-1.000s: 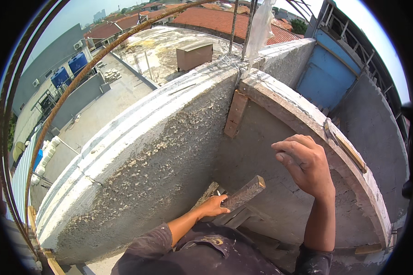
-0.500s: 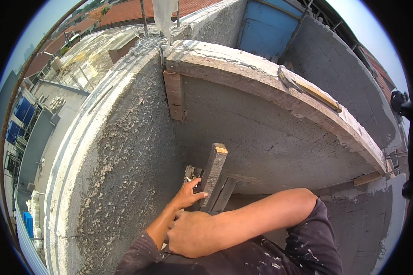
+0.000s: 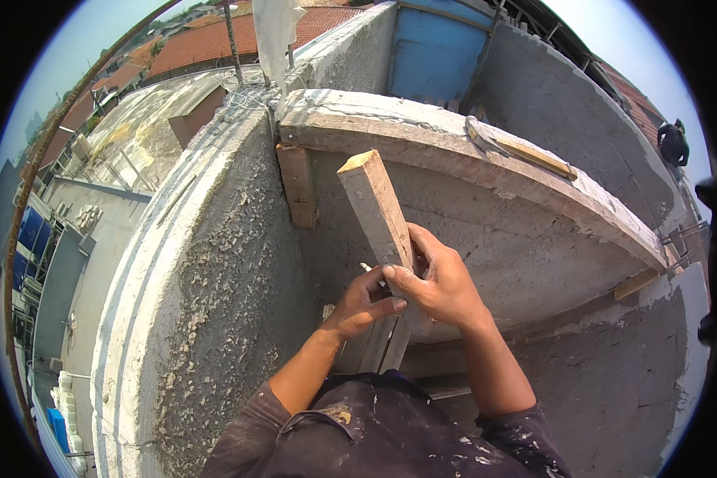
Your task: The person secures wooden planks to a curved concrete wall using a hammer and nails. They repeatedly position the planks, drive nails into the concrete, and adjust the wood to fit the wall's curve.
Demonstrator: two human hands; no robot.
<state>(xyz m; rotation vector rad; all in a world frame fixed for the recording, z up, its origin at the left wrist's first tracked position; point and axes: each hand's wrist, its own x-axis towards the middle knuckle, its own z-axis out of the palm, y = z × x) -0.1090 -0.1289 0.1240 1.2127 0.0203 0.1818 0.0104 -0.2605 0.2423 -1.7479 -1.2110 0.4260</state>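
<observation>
Timber (image 3: 381,211) gripped, far end leaning left
Left hand (image 3: 362,306) and right hand (image 3: 438,287) clasp its near part; looks stiff, rough, fairly light; mid-length probably balances better

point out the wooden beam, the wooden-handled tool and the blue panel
Wooden beam (image 3: 374,209), head view: on its long side.
Wooden-handled tool (image 3: 536,158), head view: middle of its handle.
Blue panel (image 3: 434,56), head view: middle of its flat face.

Rough grey wall (image 3: 235,271), blue panel (image 3: 434,56), seemingly tiled roofs (image 3: 207,49) beyond
</observation>
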